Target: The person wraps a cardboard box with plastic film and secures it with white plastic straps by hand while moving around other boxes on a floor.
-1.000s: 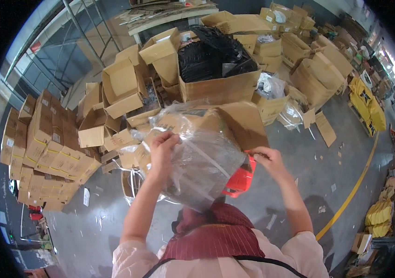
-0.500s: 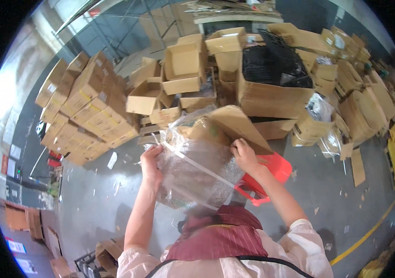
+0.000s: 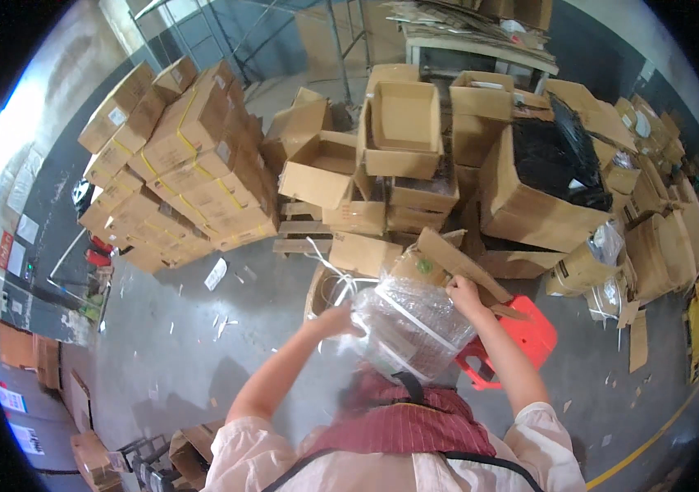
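Note:
In front of me is a package in clear bubble wrap (image 3: pixel 419 324), bound with white straps. My right hand (image 3: pixel 466 297) is closed at its upper right edge, gripping the wrap beside a raised cardboard flap (image 3: pixel 464 264). On the package's left side is my left hand (image 3: pixel 335 321), its fingers smeared by motion; whether they hold the wrap cannot be made out. Loose white strapping (image 3: pixel 337 275) curls up behind that hand, over an open cardboard box (image 3: pixel 317 293) partly hidden by the package.
A red plastic stool (image 3: pixel 534 336) stands right of the package. Strapped cartons (image 3: pixel 202 176) are stacked at the left. Open boxes (image 3: pixel 403 123) pile up ahead, with a large one holding black plastic (image 3: pixel 542 160). Paper scraps (image 3: pixel 216 275) litter the grey floor.
My view has swung left, so the scene sits farther right. The package now appears smaller and lower against the boxes. My left hand has shifted and blurred; the right keeps its grip.

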Motion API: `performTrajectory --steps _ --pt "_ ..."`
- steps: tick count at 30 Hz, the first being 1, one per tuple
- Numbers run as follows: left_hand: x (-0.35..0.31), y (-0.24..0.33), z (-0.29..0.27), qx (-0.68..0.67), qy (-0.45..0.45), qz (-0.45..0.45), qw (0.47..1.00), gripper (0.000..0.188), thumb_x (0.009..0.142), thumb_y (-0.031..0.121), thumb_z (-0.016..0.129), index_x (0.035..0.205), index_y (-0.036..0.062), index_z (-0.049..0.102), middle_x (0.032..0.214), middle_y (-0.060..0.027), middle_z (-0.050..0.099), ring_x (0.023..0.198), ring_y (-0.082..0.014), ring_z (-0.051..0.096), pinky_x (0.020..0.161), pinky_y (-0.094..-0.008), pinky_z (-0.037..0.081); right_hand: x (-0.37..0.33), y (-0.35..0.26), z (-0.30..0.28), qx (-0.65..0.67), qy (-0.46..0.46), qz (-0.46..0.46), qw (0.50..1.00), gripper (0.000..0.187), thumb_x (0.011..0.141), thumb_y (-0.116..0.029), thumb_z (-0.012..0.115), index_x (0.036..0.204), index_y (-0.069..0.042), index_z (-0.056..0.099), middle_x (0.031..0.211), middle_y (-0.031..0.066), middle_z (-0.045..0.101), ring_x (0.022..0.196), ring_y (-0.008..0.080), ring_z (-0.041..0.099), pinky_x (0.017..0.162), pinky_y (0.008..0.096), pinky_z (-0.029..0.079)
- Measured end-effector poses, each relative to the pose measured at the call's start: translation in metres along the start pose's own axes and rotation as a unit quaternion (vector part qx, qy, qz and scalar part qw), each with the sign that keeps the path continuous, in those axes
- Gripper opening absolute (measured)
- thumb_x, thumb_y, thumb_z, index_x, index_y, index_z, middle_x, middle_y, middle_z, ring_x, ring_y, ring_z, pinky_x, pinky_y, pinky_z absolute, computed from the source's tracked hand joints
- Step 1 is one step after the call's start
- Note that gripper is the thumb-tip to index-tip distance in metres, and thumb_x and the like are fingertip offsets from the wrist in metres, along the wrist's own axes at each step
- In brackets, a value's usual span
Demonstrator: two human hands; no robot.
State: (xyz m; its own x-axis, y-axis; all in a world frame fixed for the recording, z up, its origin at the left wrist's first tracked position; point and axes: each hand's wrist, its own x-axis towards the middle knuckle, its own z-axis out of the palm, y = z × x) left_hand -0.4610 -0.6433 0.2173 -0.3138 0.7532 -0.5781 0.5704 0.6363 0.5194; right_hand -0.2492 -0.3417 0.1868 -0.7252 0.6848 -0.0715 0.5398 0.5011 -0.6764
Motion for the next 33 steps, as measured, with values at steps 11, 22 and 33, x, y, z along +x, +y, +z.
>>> performTrajectory --steps 11,22,33 --pt "0.005 -0.129 -0.034 -0.223 0.224 -0.043 0.948 0.037 0.078 0.023 0.072 0.110 0.0086 0.064 0.104 -0.0174 0.066 0.098 -0.0342 0.063 0.086 -0.0403 0.048 0.119 -0.143 0.038 0.085 -0.097 0.045 0.991 0.008 0.079 -0.008 0.062 0.082 -0.001 0.064 0.073 0.0039 0.061 0.072 0.0128 0.056 0.067 0.0288 0.045" --pt "-0.019 0.026 -0.214 -0.611 0.263 0.122 0.736 0.019 0.081 0.003 0.063 0.099 -0.0031 0.059 0.081 -0.0058 0.063 0.069 -0.0130 0.061 0.059 -0.0272 0.049 0.191 -0.134 -0.028 -0.310 0.041 -0.076 0.947 0.018 0.077 -0.007 0.063 0.095 -0.003 0.060 0.105 0.0158 0.059 0.096 0.0259 0.062 0.079 0.0382 0.049" --pt "0.103 0.133 -0.116 -0.432 0.215 0.144 0.864 0.029 0.071 0.008 0.069 0.098 -0.0023 0.061 0.087 -0.0136 0.067 0.080 -0.0218 0.065 0.071 -0.0325 0.052 0.106 -0.172 -0.040 0.043 -0.144 -0.167 0.975 0.054 0.062 -0.003 0.069 0.115 -0.007 0.059 0.117 0.0198 0.058 0.110 0.0381 0.055 0.092 0.0419 0.045"
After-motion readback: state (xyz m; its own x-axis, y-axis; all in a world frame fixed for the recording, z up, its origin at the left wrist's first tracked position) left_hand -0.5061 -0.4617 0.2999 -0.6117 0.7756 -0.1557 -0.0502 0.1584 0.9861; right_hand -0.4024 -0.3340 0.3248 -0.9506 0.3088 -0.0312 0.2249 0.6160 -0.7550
